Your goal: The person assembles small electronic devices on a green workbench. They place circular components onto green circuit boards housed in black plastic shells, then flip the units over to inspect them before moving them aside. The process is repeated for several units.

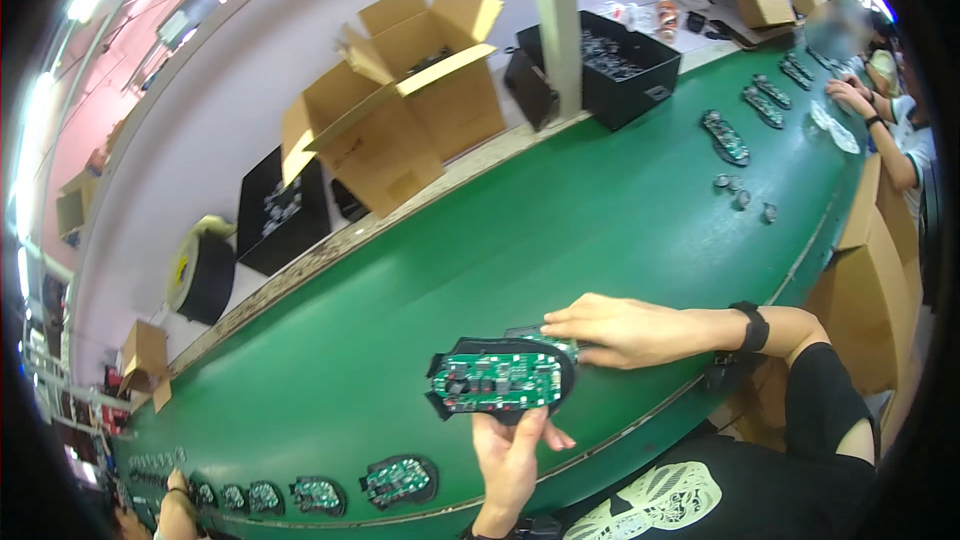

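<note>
My left hand (512,460) grips a black plastic housing with a green circuit board (497,380) from below, thumb on its near edge. The board side faces up, held over the green belt. Just behind it, my right hand (630,332) has its fingers and thumb closed around a second circuit board assembly (560,340). Most of that second piece is hidden by the held housing and my fingers. A black band circles my right wrist.
More board assemblies lie on the green belt (560,240), one at near left (398,481) and one at far right (726,138). Small round parts (742,199) lie there. Cardboard boxes (370,140) and a black bin (627,70) line the far ledge. Other people's hands work at both ends.
</note>
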`<state>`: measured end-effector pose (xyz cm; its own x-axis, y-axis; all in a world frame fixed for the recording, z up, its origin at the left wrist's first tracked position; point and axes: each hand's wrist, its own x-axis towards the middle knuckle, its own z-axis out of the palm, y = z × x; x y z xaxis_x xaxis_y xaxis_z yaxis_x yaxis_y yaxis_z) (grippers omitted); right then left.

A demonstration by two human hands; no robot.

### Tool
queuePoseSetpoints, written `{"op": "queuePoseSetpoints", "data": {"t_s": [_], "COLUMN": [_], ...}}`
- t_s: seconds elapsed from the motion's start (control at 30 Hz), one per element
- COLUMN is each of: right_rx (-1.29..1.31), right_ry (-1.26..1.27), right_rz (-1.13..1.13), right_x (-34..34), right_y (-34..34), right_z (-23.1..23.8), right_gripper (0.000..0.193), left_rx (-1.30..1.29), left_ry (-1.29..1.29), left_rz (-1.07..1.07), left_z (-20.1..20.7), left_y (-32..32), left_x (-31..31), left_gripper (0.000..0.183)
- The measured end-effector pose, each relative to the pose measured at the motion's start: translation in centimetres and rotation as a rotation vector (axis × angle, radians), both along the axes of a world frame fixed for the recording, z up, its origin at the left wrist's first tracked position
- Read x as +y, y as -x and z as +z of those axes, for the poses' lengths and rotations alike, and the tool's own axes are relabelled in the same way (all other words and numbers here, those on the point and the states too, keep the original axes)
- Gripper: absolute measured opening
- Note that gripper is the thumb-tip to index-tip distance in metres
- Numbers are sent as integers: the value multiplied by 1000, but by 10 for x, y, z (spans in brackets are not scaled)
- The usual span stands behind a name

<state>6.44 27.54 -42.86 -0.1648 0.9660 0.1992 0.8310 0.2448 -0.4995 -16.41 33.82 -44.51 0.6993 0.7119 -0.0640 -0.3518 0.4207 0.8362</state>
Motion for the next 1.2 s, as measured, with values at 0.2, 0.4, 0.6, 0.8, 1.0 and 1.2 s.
{"op": "queuePoseSetpoints", "data": {"t_s": [0.2,0.4,0.6,0.8,1.0,1.2], "right_rx": [116,-53,-99,-118,-194,-197], "right_ry": [-297,-423,-510,-542,-567,-572], "right_rz": [24,99,157,143,196,159], "right_x": [6,4,5,5,7,3], "right_y": [38,40,38,40,34,38], "right_z": [41,23,7,-1,3,1], "right_gripper": [49,49,38,38,34,36], "left_rx": [85,-3,-42,23,24,49], "left_ry": [-118,-61,-16,-16,-11,-50], "left_rz": [139,41,-2,74,0,-7], "left_z": [-13,-19,-29,-29,-27,-31], "left_y": [1,-5,-2,-7,-6,-6], "left_x": [-6,-2,-1,-5,1,0], "left_gripper": [28,32,29,33,32,35]}}
